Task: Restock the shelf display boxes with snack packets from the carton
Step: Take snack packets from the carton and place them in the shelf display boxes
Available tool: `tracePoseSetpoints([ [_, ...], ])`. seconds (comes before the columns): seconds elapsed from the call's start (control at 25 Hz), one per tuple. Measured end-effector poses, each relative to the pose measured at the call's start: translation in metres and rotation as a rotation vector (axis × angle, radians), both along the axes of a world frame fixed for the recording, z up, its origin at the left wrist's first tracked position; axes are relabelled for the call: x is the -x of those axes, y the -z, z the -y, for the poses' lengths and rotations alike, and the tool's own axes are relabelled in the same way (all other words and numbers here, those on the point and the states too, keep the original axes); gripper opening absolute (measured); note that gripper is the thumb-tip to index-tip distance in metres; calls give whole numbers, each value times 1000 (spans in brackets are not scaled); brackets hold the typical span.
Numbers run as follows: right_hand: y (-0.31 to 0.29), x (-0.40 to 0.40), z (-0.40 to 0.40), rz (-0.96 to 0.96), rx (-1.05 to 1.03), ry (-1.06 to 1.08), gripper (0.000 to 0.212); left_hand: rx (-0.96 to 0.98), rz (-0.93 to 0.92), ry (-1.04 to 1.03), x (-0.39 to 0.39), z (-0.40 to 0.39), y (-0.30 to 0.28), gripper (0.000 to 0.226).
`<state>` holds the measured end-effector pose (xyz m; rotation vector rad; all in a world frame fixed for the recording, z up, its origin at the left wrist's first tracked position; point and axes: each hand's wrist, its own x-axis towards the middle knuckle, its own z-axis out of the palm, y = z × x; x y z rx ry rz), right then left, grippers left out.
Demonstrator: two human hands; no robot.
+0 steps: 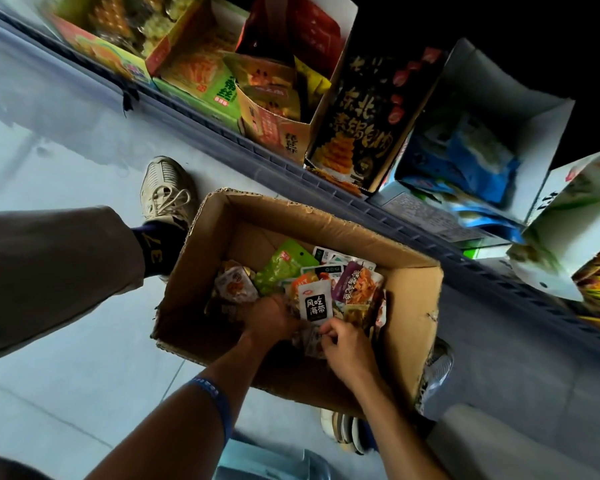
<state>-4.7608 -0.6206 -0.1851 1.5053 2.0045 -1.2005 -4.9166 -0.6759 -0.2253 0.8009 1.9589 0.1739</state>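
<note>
An open brown carton (409,306) stands on the floor, holding several mixed snack packets: a green one (284,268), a purple one (355,280) and a white one with a black label (316,306). Both my hands are down inside it. My left hand (269,318) is buried among the packets with its fingers curled; what it holds is hidden. My right hand (347,346) pinches a small pale packet (312,342) near the carton's front. Display boxes line the shelf above: a black box (357,123), a tan box (274,112), a green box (201,74) and a white box with blue packets (478,147).
The grey-blue shelf edge (291,171) runs diagonally just behind the carton. A beige shoe (165,192) and trouser leg (49,271) stand left of the carton. Another shoe (343,431) shows under the carton's front. A pale tiled floor (66,133) stretches left.
</note>
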Motion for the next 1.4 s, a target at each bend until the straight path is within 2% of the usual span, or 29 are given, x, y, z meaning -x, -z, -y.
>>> tracePoseSetpoints([
  [0.08, -1, -1, -1, -11, 2, 23, 15, -55, 33, 74, -5, -2, -4, 67],
  [0.16, -1, -1, -3, -4, -1, 30, 15, -149, -23, 219, -9, -5, 6, 70],
  [0.2, 0, -1, -4, -4, 5, 27, 15, -135, -54, 319, -8, -7, 7, 69],
  [0.32, -1, -1, -4, -7, 12, 12, 14, -110, -284, 562, -3, -5, 9, 56],
  [0.56, -1, -2, -4, -18, 43, 48, 14, -178, -373, 542, 1, -8, 9, 65],
  [0.8, 0, -1, -3, -20, 46, 45, 14, -212, -282, 539, 18, -37, 7, 57],
  [0.92, 1, -1, -3, -21, 46, 32, 16, -130, -180, 537, 19, -51, 9, 56],
  [1.04, 1, -1, -4, -28, 53, 31, 16, -34, -248, 578, 19, -58, 22, 39],
  [1.16, 2, -2, -4, -36, 56, 33, 16, 0, -319, 655, 14, -58, 5, 41],
  [1.32, 5, -3, -3, -48, 72, 50, 18, -68, -54, 517, 17, -81, -67, 37],
  [1.4, 3, -4, -2, -55, 70, 62, 18, -47, -63, 677, 16, -74, -27, 35],
])
